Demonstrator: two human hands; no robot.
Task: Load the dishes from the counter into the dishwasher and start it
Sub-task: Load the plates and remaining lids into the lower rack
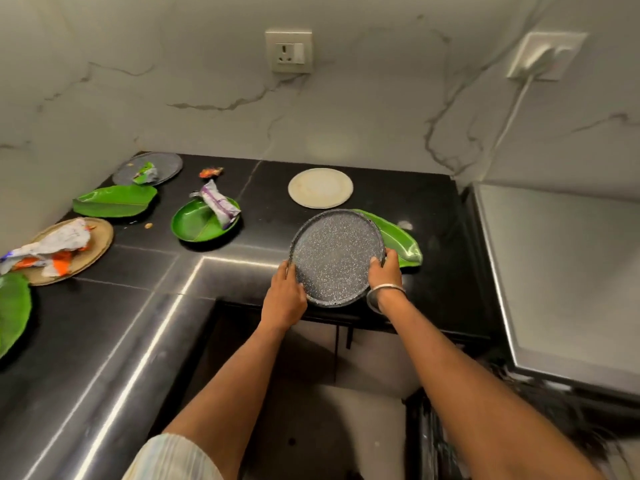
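Home kitchen: black counter (138,306), dirty plates (320,188).

The speckled plate (335,256) covers the near left part of a green leaf plate (398,239), so only its right side shows. The left hand (284,297) and right hand (386,271) hide the plate's rim where they grip it. At the left edge, another green leaf plate (12,310) and a crumpled wrapper (41,252) are cut off. The appliance (561,271) at the right runs out of the picture. Crumbs on the bench (145,271) are too small to identify.
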